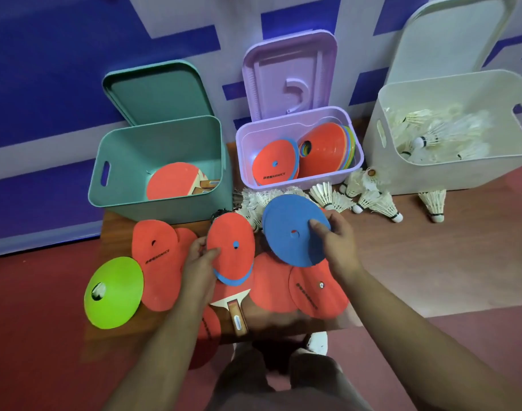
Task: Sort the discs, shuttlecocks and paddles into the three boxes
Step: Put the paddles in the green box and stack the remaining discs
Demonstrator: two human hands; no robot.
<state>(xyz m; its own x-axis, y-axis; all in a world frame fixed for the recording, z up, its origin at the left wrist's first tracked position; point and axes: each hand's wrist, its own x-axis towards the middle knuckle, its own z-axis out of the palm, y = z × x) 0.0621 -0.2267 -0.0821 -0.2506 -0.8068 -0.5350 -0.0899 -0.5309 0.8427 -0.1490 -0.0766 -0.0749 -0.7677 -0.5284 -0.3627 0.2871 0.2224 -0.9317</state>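
Because each kind has its own box, we find shuttlecocks in the white box [449,161], paddles in the green box [126,161], discs in the purple box [298,182]. Our right hand [337,244] pinches a blue disc [292,229]; our left hand [199,262] grips an orange disc [231,244], seemingly stacked on another blue one, ready for purple.

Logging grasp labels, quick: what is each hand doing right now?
Left hand: closed on a red disc stacked over a blue one.
Right hand: closed on the blue disc, lifted at a tilt.
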